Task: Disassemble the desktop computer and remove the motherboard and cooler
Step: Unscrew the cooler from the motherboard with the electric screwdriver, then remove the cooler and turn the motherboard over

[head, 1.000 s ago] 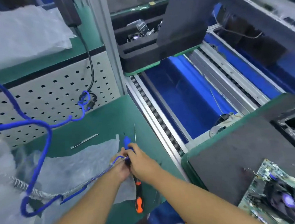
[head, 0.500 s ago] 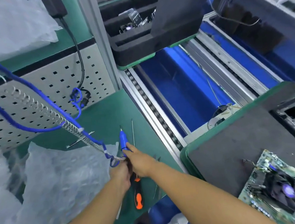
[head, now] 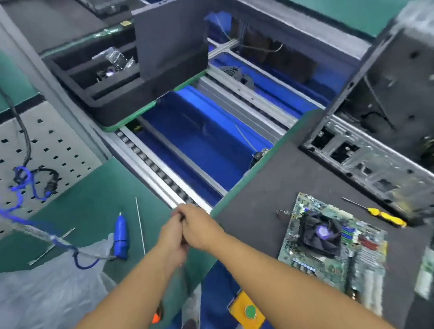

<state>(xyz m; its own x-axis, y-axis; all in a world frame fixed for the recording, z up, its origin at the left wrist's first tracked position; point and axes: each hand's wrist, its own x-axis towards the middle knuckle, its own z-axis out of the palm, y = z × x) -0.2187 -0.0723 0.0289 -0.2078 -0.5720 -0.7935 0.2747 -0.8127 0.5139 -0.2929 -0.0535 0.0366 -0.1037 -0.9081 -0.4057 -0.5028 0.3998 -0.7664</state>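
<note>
On the dark grey foam mat [head: 254,208] at the right lies the green printed motherboard [head: 360,256], flat and clear of the case, with the black finned cooler and its fan [head: 320,234] still seated on it. Just beyond the board's far corner rests a yellow-handled screwdriver [head: 383,216], and behind that stands the open black and bare-metal computer case [head: 390,123], blurred at its near end.

Left of the mat's edge, the left hand [head: 171,238] and right hand [head: 201,227] meet, pressed against each other with fingers curled. A small dark bit shows at the fingertips, but I cannot tell what it is or which hand grips it. Under the left forearm an orange tool tip [head: 156,318] peeks out.

Farther left, on the green bench top [head: 87,199], a blue electric screwdriver [head: 121,238] lies beside a thin metal rod [head: 139,223], its blue cable [head: 18,221] trailing over clear bubble wrap [head: 38,298]. Beyond the hands a conveyor track with blue lining [head: 203,139] carries a black foam tray [head: 125,93].
</note>
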